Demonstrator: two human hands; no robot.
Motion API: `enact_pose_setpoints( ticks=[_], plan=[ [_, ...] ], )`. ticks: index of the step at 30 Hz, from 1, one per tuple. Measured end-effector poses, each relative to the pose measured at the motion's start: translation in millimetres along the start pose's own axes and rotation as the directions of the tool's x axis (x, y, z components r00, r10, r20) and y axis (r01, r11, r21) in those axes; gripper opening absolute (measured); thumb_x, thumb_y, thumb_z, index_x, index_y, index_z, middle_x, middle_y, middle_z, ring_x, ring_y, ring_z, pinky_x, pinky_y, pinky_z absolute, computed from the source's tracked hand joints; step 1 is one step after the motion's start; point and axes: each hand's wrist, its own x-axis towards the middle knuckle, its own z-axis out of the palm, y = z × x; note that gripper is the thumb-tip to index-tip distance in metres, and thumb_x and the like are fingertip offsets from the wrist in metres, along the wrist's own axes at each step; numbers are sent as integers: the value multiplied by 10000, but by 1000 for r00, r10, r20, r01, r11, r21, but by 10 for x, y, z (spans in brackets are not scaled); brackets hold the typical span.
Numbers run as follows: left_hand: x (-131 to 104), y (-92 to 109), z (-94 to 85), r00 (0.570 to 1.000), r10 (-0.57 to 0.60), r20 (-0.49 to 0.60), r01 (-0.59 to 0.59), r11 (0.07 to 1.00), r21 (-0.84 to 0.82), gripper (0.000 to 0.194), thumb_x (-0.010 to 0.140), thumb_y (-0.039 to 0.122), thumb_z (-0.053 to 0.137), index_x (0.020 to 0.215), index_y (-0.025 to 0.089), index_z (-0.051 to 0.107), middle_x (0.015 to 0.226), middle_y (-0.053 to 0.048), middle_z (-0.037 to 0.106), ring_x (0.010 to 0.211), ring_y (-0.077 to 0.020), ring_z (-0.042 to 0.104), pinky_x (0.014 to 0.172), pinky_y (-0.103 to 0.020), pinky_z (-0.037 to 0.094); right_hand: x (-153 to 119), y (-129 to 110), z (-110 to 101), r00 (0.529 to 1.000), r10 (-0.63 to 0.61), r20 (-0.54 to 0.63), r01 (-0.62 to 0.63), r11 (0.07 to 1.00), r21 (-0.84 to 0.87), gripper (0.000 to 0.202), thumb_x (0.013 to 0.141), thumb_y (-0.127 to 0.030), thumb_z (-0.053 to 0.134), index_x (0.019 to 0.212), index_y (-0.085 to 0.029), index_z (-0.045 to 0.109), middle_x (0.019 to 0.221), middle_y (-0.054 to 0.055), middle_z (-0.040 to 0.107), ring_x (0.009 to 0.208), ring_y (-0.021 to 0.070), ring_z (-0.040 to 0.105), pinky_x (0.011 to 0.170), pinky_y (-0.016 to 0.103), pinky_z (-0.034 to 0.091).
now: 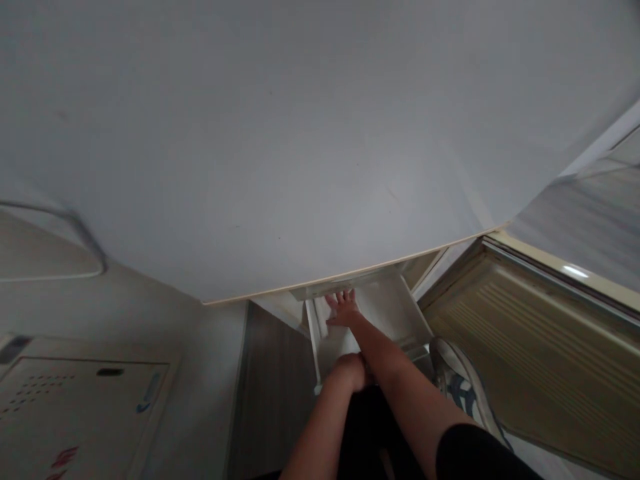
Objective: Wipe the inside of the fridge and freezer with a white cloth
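Note:
A pale, translucent drawer (423,319) sticks out from under the edge of a large white panel (320,160). My right hand (343,310) reaches into its far left part, fingers spread, with nothing visible in them. Whether the fingertips touch the drawer's back or bottom is unclear. Closer to me, my left hand (353,371) is at the near side of the drawer, its wrist bent. My right forearm crosses over it and hides the fingers, so I cannot make out what they grip.
To the right, an open door (540,353) shows its ribbed, yellowish inner side. A shoe (463,383) stands between the door and the drawer. At the lower left is a wall box (85,407) with small holes and red lettering. Dark flooring (275,373) lies left of the drawer.

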Motion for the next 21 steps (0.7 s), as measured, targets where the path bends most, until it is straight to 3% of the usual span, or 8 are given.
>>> enact_pose_setpoints(
  ticks=[2, 5, 7, 9, 13, 16, 18, 21],
  plan=[
    [-79, 120, -49, 1000, 14, -22, -14, 1000, 7, 721, 832, 636, 667, 1374, 166, 591, 1287, -184, 711, 1164, -346, 695, 950, -408, 569, -34, 313, -88, 990, 139, -37, -138, 990, 10, 972, 837, -702, 635, 1625, -208, 353, 1677, 223, 253, 1556, 491, 146, 1228, 655, -57],
    [-185, 313, -101, 994, 80, -69, -79, 997, 16, 733, 858, 675, 564, 1400, 181, 555, 1355, -169, 677, 1233, -354, 656, 1021, -420, 535, -196, 879, -161, 928, 351, -128, -351, 936, 25, 947, 851, -667, 651, 1580, -107, 425, 1641, 280, 298, 1548, 485, 187, 1252, 612, -4],
    [-229, 432, -116, 989, 131, -75, -129, 991, 24, 709, 859, 684, 541, 1381, 205, 570, 1384, -148, 662, 1263, -347, 636, 1056, -418, 516, -324, 1165, -164, 906, 388, -167, -387, 921, 39, 949, 864, -613, 665, 1584, -56, 397, 1651, 284, 270, 1559, 437, 193, 1276, 535, 79],
    [-241, 543, -112, 986, 154, -62, -151, 988, 38, 724, 840, 681, 571, 1389, 208, 572, 1394, -147, 658, 1271, -354, 629, 1074, -433, 510, -421, 1275, -141, 905, 385, -181, -383, 922, 48, 987, 857, -570, 685, 1603, -24, 339, 1665, 281, 238, 1565, 398, 200, 1282, 467, 132],
    [-182, 739, -62, 992, 128, -22, -126, 989, 77, 671, 814, 564, 673, 1376, 202, 614, 1367, -165, 677, 1232, -362, 652, 1061, -453, 531, -503, 1032, -74, 882, 436, -179, -437, 899, 38, 1079, 820, -541, 697, 1609, 50, 257, 1649, 354, 172, 1522, 520, 200, 1250, 598, 119],
    [-103, 807, -28, 997, 75, 6, -75, 992, 102, 552, 811, 469, 702, 1287, 188, 690, 1352, -178, 685, 1232, -366, 652, 1061, -457, 537, -545, 780, -45, 909, 391, -145, -395, 919, -2, 1135, 759, -528, 747, 1611, 42, 261, 1647, 361, 167, 1477, 611, 200, 1204, 702, 122],
    [-48, 789, -21, 1000, 31, 5, -32, 994, 107, 593, 808, 474, 710, 1314, 168, 673, 1386, -197, 658, 1261, -380, 631, 1068, -474, 533, -568, 681, -45, 936, 327, -127, -336, 940, -53, 1150, 741, -542, 762, 1608, 38, 278, 1654, 348, 163, 1492, 610, 161, 1206, 720, 72],
    [35, 696, -18, 1000, -7, 18, 5, 995, 101, 655, 790, 477, 734, 1360, 168, 639, 1419, -222, 626, 1267, -411, 624, 1036, -516, 549, -555, 594, -74, 954, 283, -101, -296, 942, -156, 1173, 707, -591, 777, 1600, 18, 320, 1688, 286, 89, 1532, 577, -26, 1197, 736, -72]
  ],
)
